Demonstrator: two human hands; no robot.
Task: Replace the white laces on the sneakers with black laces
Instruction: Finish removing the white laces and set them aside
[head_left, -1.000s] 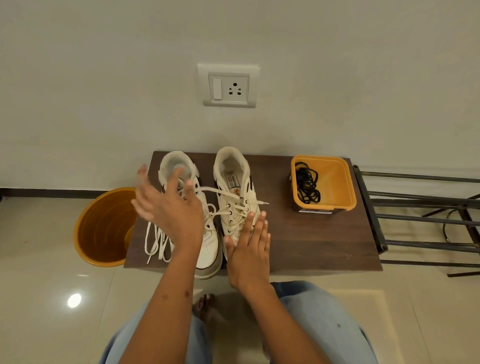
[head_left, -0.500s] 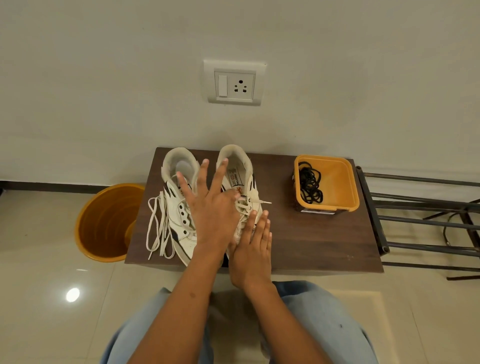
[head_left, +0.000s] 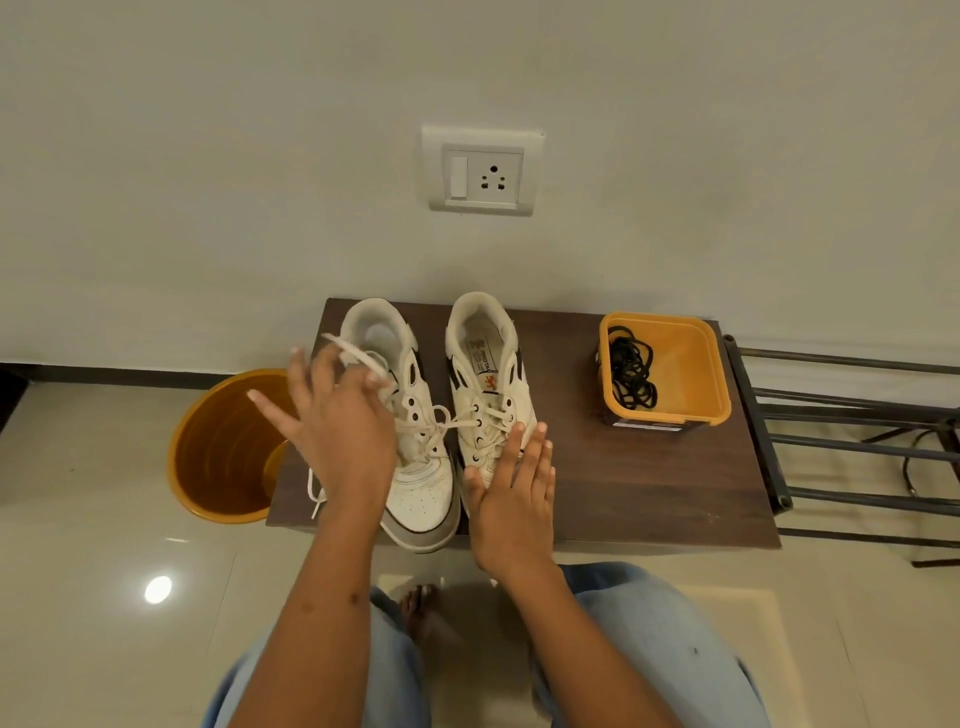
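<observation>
Two white sneakers stand side by side on the left half of the dark wooden bench (head_left: 649, 483), toes at its near edge, heels toward the wall. The left hand (head_left: 340, 431) hovers above the left sneaker (head_left: 415, 467), fingers pinched around a strand of white lace (head_left: 358, 358) that rises up over the shoe's opening; more loose lace trails down at the bench's near left corner. The right hand (head_left: 514, 493) lies flat and open, palm down, fingers together, pressed on the toe of the right sneaker (head_left: 480, 384), whose white lace is still threaded through its lower eyelets. An orange tub (head_left: 696, 358) at the far right corner holds a tangle of black laces (head_left: 631, 371). An orange bucket (head_left: 218, 447) sits on the floor just beside the bench's left edge.
</observation>
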